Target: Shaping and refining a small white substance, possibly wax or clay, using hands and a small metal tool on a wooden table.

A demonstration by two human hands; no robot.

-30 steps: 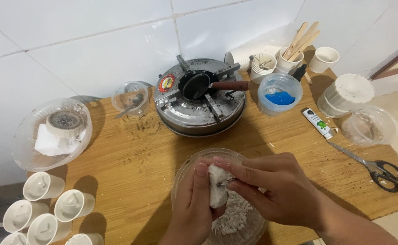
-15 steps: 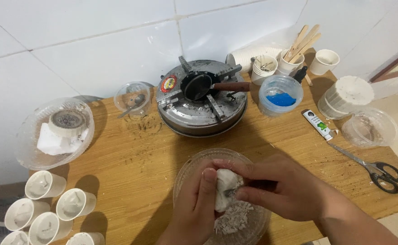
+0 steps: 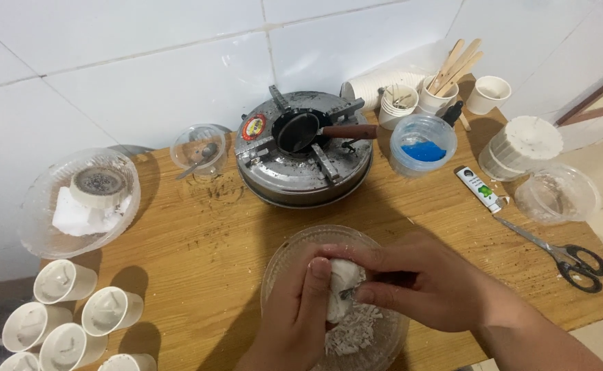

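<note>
White wax, a lump (image 3: 342, 288) of it, sits between both hands right over the clear bowl (image 3: 281, 261) at the near edge of the worktop (image 3: 198, 254), so the crumbs (image 3: 356, 333) fall inside and not on the wood. Left hand (image 3: 298, 309) curls round the lump, thumb pressed on top to steady it; right hand (image 3: 428, 282) pinches a thin dark tool (image 3: 366, 284) against it, fingers tight together. Behind, close to the bowl's far rim, stands the stove (image 3: 305, 151) with a small dark pan (image 3: 298, 130) on it, handle pointing right. Open wood lies to the left, between bowl and the white cups (image 3: 61, 316) at the corner. To the right, scissors (image 3: 562, 254) lie near the worktop edge, with a white tube (image 3: 478, 189) and a blue-filled tub (image 3: 421, 144) beyond; elbow room there looks tighter.
</note>
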